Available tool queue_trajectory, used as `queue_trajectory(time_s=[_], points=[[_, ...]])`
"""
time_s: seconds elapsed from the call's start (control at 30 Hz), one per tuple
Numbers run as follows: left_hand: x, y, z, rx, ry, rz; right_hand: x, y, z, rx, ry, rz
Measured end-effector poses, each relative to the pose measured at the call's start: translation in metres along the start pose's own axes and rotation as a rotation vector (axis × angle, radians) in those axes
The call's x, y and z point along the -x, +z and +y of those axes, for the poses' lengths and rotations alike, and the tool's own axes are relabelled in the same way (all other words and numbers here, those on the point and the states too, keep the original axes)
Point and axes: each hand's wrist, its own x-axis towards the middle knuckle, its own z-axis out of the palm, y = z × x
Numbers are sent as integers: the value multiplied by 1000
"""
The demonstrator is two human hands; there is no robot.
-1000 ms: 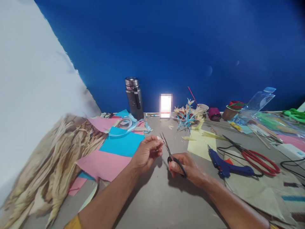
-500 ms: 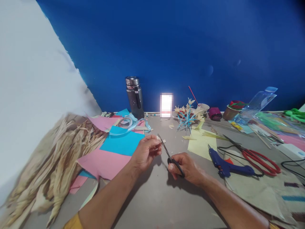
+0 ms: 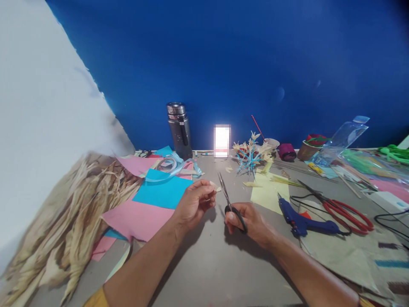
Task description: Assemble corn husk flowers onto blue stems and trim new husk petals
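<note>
Between the thumb and fingers of my left hand (image 3: 198, 198) is a small cream piece of husk (image 3: 217, 187), its tip poking out to the right. My right hand (image 3: 244, 218) is closed around the black handles of a small pair of scissors (image 3: 227, 192). The blades point up and away, a little apart from each other, just to the right of the husk piece and not touching it. Beyond my hands stands a bunch of husk flowers (image 3: 251, 155) on blue-wrapped stems.
Dried corn husks (image 3: 79, 213) are heaped at left, beside pink paper (image 3: 140, 217) and blue paper (image 3: 162, 189). A dark flask (image 3: 179, 134) stands behind. On the right lie a blue glue gun (image 3: 303, 219), red-handled scissors (image 3: 349, 215) and a tilted plastic bottle (image 3: 341, 138).
The scissors have drawn slightly right and turned more upright, away from the husk piece, which now shows more of its tip. My left hand has hardly moved.
</note>
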Motion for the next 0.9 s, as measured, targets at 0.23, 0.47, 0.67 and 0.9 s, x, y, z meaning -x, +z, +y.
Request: queue_trajectory(time_s=[0.23,0.47,0.67,0.9], points=[[4,8,-13,0,-100,-23,-3,-1,-3,-215,-20,404],[10,16,-29,-13,-188,-72,-4,-3,-7,-217,-62,439],[8,12,-24,-115,-200,-168,-1,-4,-13,-290,1,383],[3,4,-15,-474,-87,-254,-1,-7,-11,-315,62,313]])
